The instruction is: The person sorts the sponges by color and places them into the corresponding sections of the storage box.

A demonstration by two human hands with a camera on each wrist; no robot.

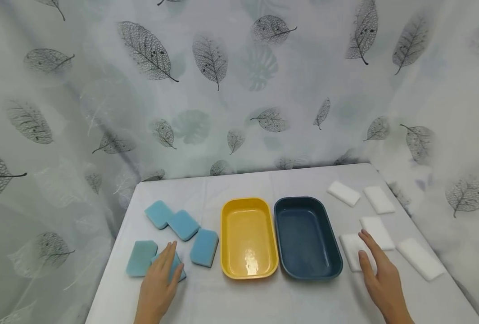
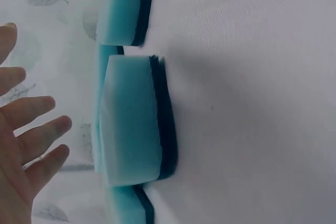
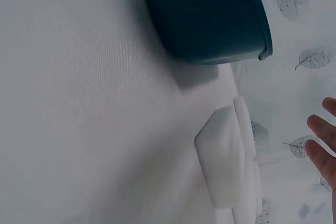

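The sponges (image 1: 183, 225) around the left hand (image 1: 161, 280) are showing light blue bodies; the sponge (image 1: 139, 258) just left of that hand is reading greener. In the left wrist view, three sponges are displaying a dark navy layer (image 2: 166, 119) along one face. The yellow tray (image 1: 249, 240), to the right of the left hand, is presenting one plain colour. The dark blue tray (image 1: 307, 243), to the left of the right hand (image 1: 381, 274), is likewise appearing plain. The white blocks (image 1: 421, 258) around the right hand are matching the plain white bench (image 1: 259, 301). Beyond both hands, the pale grey-white curtain (image 1: 231, 22) is carrying dark grey, net-veined leaf prints (image 1: 210, 58) interspersed with faded grey-green ones.
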